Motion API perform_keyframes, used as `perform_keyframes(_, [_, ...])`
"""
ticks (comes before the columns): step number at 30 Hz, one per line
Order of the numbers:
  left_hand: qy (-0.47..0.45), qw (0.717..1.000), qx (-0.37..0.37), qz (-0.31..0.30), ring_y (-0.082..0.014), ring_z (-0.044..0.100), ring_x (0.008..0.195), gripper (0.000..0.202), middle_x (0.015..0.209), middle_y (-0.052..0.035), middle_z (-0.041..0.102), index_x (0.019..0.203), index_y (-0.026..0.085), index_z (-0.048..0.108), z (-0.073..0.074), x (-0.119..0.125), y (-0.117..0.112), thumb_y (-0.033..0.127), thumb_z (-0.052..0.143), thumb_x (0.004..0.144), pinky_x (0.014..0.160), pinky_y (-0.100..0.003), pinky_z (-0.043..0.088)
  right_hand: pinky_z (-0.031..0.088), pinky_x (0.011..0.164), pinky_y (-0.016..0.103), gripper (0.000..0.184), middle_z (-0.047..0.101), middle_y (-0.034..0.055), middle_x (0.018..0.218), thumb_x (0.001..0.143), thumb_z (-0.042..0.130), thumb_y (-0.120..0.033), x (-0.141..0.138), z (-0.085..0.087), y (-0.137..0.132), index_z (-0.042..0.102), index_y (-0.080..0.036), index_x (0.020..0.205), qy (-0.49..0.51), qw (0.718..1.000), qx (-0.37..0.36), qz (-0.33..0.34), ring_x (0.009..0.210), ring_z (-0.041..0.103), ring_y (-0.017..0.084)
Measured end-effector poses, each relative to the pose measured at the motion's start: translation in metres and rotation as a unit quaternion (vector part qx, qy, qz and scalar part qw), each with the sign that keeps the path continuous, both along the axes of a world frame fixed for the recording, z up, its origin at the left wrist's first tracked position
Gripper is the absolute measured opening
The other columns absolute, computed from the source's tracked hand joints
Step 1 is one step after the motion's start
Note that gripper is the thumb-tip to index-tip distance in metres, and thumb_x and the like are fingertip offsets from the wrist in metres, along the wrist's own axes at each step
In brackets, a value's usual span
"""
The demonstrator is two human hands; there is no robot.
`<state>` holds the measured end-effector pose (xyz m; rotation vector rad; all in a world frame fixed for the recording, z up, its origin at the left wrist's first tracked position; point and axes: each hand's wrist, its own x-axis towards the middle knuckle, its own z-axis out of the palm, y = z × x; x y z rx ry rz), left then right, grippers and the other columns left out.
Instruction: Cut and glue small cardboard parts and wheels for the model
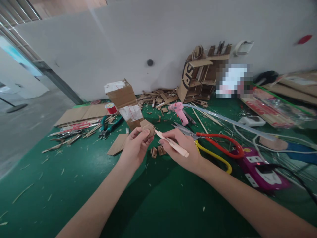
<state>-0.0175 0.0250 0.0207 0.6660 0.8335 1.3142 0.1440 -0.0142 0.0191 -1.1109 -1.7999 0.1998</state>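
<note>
My left hand pinches a small piece of brown cardboard with a rounded edge between thumb and fingers. In my right hand is a pale pink pen, held in a writing grip with its tip at the cardboard's right edge. I cannot tell whether the tip touches it. Small folded cardboard bits lie on the table between my hands. A flat cardboard offcut is beside my left hand. Large scissors with red and yellow handles lie beyond my right hand.
Behind my hands are a pink glue gun, a bent cardboard strip and scrap pieces. Pliers and red thread lie left. A cardboard shelf stands by the wall; a purple power strip is right.
</note>
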Motion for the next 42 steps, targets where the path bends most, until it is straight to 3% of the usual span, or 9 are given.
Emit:
perform_keyframes(4, [-0.005, 1.000, 0.003, -0.002, -0.0103, 0.064, 0.069, 0.029, 0.069, 0.0043, 0.065, 0.068, 0.019, 0.055, 0.0019, 0.0002, -0.0006, 0.016, 0.082, 0.059, 0.072, -0.025, 0.051, 0.048, 0.057, 0.024, 0.003, 0.070, 0.0002, 0.073, 0.089, 0.054, -0.026, -0.0005, 0.0003, -0.0010, 0.054, -0.024, 0.086, -0.009, 0.999, 0.011, 0.039, 0.062, 0.067, 0.015])
perform_keyframes(9, [0.020, 1.000, 0.015, -0.001, -0.0103, 0.062, 0.070, 0.029, 0.071, 0.0034, 0.064, 0.066, 0.018, 0.055, 0.0048, 0.0014, -0.0025, 0.018, 0.083, 0.059, 0.074, -0.025, 0.050, 0.047, 0.053, 0.023, 0.006, 0.067, -0.0018, 0.067, 0.088, 0.057, -0.029, 0.0017, 0.0018, -0.0011, 0.054, -0.024, 0.087, 0.037, 0.999, -0.014, 0.007, 0.056, 0.064, 0.014])
perform_keyframes(17, [0.054, 0.995, 0.077, -0.040, -0.0094, 0.054, 0.064, 0.026, 0.065, 0.0030, 0.059, 0.063, 0.017, 0.059, 0.0053, 0.0021, -0.0039, 0.024, 0.084, 0.060, 0.063, -0.024, 0.044, 0.047, 0.052, 0.022, 0.008, 0.068, -0.0008, 0.073, 0.088, 0.059, -0.030, 0.0046, 0.0009, 0.0030, 0.056, -0.024, 0.092, 0.041, 0.999, -0.022, 0.023, 0.058, 0.064, 0.013])
perform_keyframes(26, [0.064, 0.996, 0.065, -0.019, -0.0101, 0.056, 0.066, 0.022, 0.067, 0.0017, 0.062, 0.065, 0.017, 0.063, 0.0060, 0.0002, -0.0026, 0.022, 0.084, 0.059, 0.066, -0.024, 0.045, 0.046, 0.051, 0.021, 0.009, 0.066, -0.0016, 0.065, 0.090, 0.055, -0.029, 0.0034, 0.0059, 0.0005, 0.054, -0.022, 0.085, 0.103, 0.992, -0.052, 0.060, 0.055, 0.063, 0.012])
perform_keyframes(31, [0.068, 0.994, 0.084, -0.032, -0.0093, 0.055, 0.063, 0.021, 0.064, 0.0014, 0.062, 0.064, 0.016, 0.062, 0.0057, 0.0000, -0.0029, 0.022, 0.083, 0.061, 0.063, -0.022, 0.043, 0.045, 0.049, 0.020, 0.008, 0.066, -0.0024, 0.067, 0.089, 0.058, -0.029, 0.0037, 0.0050, 0.0018, 0.055, -0.022, 0.089, 0.091, 0.993, -0.047, 0.052, 0.054, 0.061, 0.011])
perform_keyframes(37, [0.067, 0.995, 0.069, -0.004, -0.0092, 0.056, 0.064, 0.026, 0.066, 0.0029, 0.060, 0.066, 0.016, 0.059, 0.0043, -0.0002, 0.0000, 0.022, 0.083, 0.058, 0.065, -0.022, 0.046, 0.045, 0.049, 0.019, 0.009, 0.064, -0.0031, 0.062, 0.089, 0.056, -0.026, 0.0029, 0.0062, -0.0013, 0.055, -0.021, 0.082, 0.073, 0.994, -0.051, 0.058, 0.052, 0.061, 0.010])
perform_keyframes(40, [0.119, 0.989, 0.086, 0.016, -0.0103, 0.058, 0.068, 0.023, 0.071, 0.0018, 0.062, 0.073, 0.016, 0.061, 0.0049, -0.0027, 0.0004, 0.024, 0.079, 0.062, 0.068, -0.024, 0.047, 0.050, 0.054, 0.022, 0.006, 0.065, -0.0019, 0.067, 0.091, 0.055, -0.027, 0.0045, 0.0021, 0.0008, 0.056, -0.022, 0.090, 0.120, 0.991, -0.025, 0.050, 0.056, 0.062, 0.011])
perform_keyframes(42, [0.228, 0.963, 0.139, 0.020, -0.0123, 0.060, 0.072, 0.020, 0.076, 0.0001, 0.065, 0.081, 0.016, 0.064, 0.0064, -0.0048, -0.0018, 0.024, 0.074, 0.066, 0.071, -0.026, 0.048, 0.053, 0.059, 0.025, 0.011, 0.068, 0.0002, 0.078, 0.093, 0.053, -0.028, 0.0057, -0.0005, 0.0040, 0.057, -0.023, 0.102, 0.165, 0.985, -0.013, 0.045, 0.064, 0.065, 0.013])
